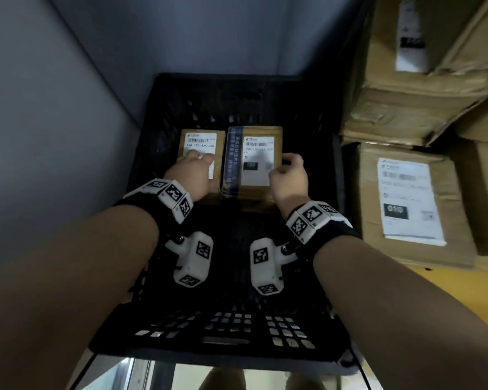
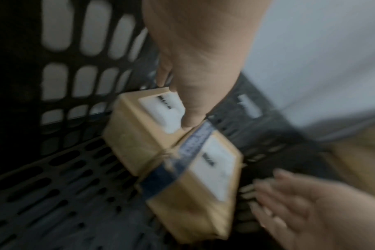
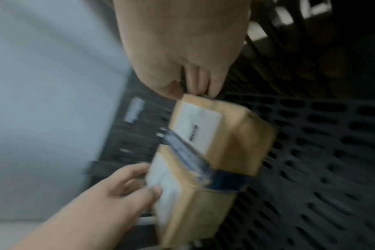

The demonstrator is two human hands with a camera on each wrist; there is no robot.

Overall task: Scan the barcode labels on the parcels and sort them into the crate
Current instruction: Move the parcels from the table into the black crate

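A black slotted crate (image 1: 231, 83) holds two small cardboard parcels side by side in its far half. My left hand (image 1: 192, 171) lies on the left parcel (image 1: 200, 139), with its fingers (image 2: 190, 116) flat on the white barcode label. The right parcel (image 1: 258, 153) has blue tape along its left edge and its label faces up. My right hand (image 1: 289, 175) is at that parcel's right edge. In the left wrist view its fingers (image 2: 274, 191) are straight and just beside the right parcel (image 2: 203, 194). Both wrist views are blurred.
Large cardboard boxes (image 1: 406, 108) with shipping labels are stacked against the crate's right side, one labelled box (image 1: 406, 198) lowest. A grey wall (image 1: 54, 122) runs along the left and behind. The crate's near half (image 1: 231, 291) holds no parcels.
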